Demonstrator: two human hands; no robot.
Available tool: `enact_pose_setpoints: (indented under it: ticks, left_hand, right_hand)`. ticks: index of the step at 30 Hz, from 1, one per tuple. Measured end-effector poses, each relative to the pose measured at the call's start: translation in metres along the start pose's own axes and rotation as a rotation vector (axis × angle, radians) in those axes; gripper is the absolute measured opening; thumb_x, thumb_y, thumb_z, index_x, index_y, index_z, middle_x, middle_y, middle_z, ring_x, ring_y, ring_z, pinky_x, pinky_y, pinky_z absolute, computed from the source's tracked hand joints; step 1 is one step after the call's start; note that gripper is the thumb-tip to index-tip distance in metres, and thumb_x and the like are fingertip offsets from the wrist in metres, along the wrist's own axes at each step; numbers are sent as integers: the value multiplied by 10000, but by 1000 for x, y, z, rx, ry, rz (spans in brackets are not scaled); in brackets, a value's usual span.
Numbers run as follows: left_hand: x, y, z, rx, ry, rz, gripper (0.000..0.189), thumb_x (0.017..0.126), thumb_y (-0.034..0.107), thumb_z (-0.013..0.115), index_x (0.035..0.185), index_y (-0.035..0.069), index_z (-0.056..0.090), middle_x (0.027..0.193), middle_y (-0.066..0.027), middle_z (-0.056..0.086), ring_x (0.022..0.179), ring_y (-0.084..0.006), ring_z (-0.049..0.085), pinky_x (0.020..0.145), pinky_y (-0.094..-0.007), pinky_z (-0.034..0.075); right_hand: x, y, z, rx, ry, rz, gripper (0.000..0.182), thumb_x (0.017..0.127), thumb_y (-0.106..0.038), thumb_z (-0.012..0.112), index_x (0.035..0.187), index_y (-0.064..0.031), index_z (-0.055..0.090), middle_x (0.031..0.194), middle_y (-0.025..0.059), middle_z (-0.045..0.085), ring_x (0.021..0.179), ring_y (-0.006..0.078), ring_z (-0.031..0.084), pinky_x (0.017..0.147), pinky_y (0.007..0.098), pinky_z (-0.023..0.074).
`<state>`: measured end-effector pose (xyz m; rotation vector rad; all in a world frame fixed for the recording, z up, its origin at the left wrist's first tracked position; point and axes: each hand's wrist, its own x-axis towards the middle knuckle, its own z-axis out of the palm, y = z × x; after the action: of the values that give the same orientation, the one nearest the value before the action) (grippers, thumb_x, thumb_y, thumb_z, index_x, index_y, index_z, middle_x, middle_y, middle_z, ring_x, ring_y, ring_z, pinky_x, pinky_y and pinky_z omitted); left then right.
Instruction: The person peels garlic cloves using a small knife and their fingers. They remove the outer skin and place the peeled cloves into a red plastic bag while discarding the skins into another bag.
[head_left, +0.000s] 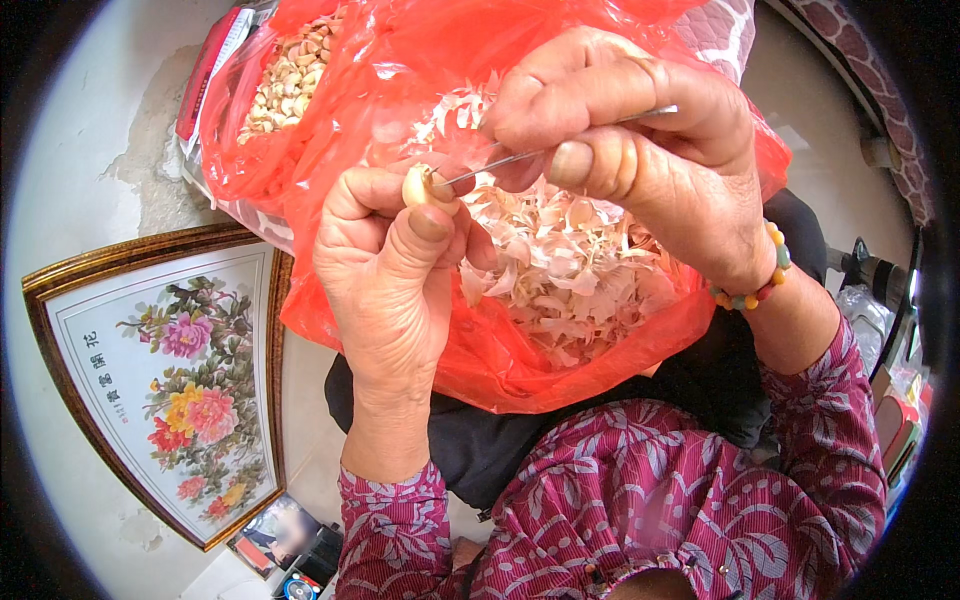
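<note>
Between the thumb and fingers of my left hand (397, 240) is a pale garlic clove (417, 189). My right hand (630, 127) grips a thin metal pick (517, 157), and its tip is at the clove, touching it or just beside it. The pick's other end sticks out past my right fingers. Beneath both hands a red plastic bag (495, 375) lies spread over my lap, holding a heap of loose garlic skins (570, 262). Peeled garlic cloves (289, 86) lie in red plastic at the upper left.
A framed flower picture (187, 390) leans at the left by a worn wall (82, 165). Patterned quilted cloth (724, 34) shows behind the bag. Small items, one a dark box (319, 555), are at the lower left. Clear plastic (862, 322) and other goods are at the right edge.
</note>
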<state>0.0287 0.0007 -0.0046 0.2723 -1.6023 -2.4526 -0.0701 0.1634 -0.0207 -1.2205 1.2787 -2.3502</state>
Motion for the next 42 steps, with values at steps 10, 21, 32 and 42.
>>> enact_pose_setpoints:
  ticks: [10, 21, 32, 42]
  left_hand:
    - [-1, 1, 3, 2, 11, -16, 226, 801, 135, 699, 860, 22, 512, 801, -91, 624, 565, -95, 498, 535, -300, 508]
    - [0, 1, 5, 7, 22, -13, 219, 806, 130, 694, 863, 24, 510, 749, -53, 589, 568, -98, 499, 537, -299, 506]
    - [-1, 1, 5, -10, 19, -33, 220, 801, 117, 698, 890, 21, 522, 772, -58, 589, 586, -105, 506, 537, -305, 505]
    - [2, 0, -1, -116, 9, -41, 186, 814, 105, 678, 910, 23, 542, 917, -134, 618, 615, -116, 506, 526, -297, 496]
  right_hand:
    - [-2, 2, 2, 139, 68, 102, 181, 846, -85, 608, 1011, -8, 612, 1004, 167, 595, 841, 226, 617, 720, 319, 532]
    - [-2, 3, 0, 84, 45, 86, 168, 856, -76, 596, 1009, -7, 609, 1002, 161, 597, 852, 219, 610, 727, 316, 526]
    - [-3, 2, 3, 51, 137, 174, 134, 869, -61, 580, 989, -4, 595, 967, 129, 618, 846, 193, 620, 739, 300, 527]
    - [-4, 1, 3, 174, 114, 248, 119, 868, -81, 598, 975, -28, 594, 941, 67, 622, 853, 152, 605, 750, 298, 514]
